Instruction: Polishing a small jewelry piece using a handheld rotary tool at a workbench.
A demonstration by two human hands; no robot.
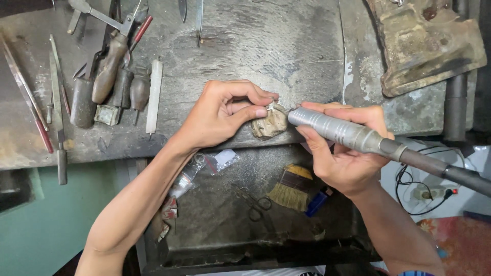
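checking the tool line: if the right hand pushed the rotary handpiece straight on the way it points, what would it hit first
Probably the small pale piece pinched by the left hand; the right hand aims the handpiece tip at it.

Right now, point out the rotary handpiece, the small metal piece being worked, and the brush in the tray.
rotary handpiece (337, 130): head view, middle of its grey metal barrel.
small metal piece (269, 108): head view, shiny part beside the left fingertips.
brush (289, 193): head view, its straw-coloured bristles.

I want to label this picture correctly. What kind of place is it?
Probably a small jeweller's or metalworker's bench. The right hand holds a rotary handpiece against a tiny piece in the left hand; files and gravers lie on the worn bench.
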